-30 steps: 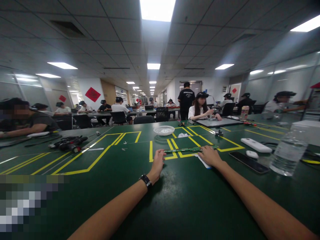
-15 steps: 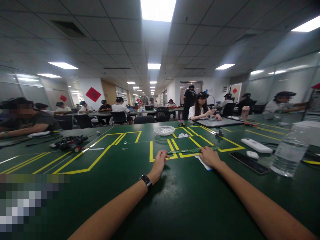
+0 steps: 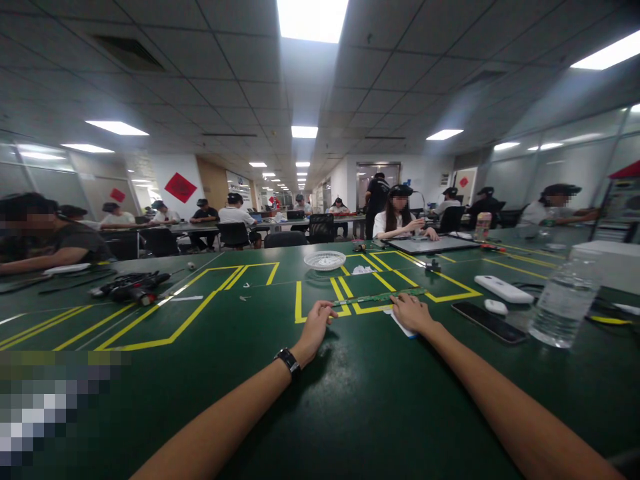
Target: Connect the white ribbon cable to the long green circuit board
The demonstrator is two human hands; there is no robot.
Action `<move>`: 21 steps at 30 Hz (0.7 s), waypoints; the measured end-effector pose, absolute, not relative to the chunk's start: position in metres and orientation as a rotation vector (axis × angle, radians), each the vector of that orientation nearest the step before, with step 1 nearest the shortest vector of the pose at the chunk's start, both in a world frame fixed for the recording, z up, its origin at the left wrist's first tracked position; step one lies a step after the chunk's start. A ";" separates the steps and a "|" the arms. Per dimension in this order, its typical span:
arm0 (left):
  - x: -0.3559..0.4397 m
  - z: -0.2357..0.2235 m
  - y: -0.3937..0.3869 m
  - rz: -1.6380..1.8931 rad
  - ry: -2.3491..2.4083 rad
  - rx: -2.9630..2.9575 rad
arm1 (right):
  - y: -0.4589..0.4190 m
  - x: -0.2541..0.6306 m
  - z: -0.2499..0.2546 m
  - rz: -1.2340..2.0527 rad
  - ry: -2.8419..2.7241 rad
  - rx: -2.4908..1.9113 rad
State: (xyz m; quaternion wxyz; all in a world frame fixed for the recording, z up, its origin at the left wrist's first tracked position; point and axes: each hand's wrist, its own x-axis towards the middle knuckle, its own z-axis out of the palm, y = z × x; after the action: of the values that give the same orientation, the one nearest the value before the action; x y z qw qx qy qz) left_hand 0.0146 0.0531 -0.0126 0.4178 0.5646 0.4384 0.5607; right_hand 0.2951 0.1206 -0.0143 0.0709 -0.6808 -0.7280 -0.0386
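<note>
A long, thin green circuit board strip (image 3: 367, 297) extends crosswise just above the table, over the yellow tape. My left hand (image 3: 316, 328), with a dark watch on its wrist, pinches the strip's left end between thumb and fingers. Toward the other end, my right hand (image 3: 413, 313) has its bent fingers on the strip's near edge, and the fingertips are partly hard to make out. Under that hand lies a white piece with a blue edge (image 3: 403, 325), partly covered. Beyond the strip sit a white slotted dish (image 3: 325, 261) and small white scraps (image 3: 363, 270).
To the right are a black phone (image 3: 487, 323), a white earbud case (image 3: 495, 307), a white oblong device (image 3: 503, 290) and a clear water bottle (image 3: 565, 303). Black cabled gear (image 3: 131, 288) lies at left. Across the table a person (image 3: 397, 217) works beside a laptop (image 3: 433, 245).
The view has shifted slightly, so the surroundings sit a little further left. My right hand has slid slightly nearer along the strip, showing more of its right end. My left hand keeps its pinch.
</note>
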 end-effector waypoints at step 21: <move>0.017 -0.012 0.049 1.250 1.206 1.869 | 0.116 0.289 0.006 -0.331 -2.150 -1.736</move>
State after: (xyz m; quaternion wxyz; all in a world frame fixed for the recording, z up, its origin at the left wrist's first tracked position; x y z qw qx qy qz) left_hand 0.0169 0.0487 -0.0123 0.2906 0.7009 0.4521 0.4689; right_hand 0.2888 0.1158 0.0056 0.1785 -0.6138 -0.7601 -0.1170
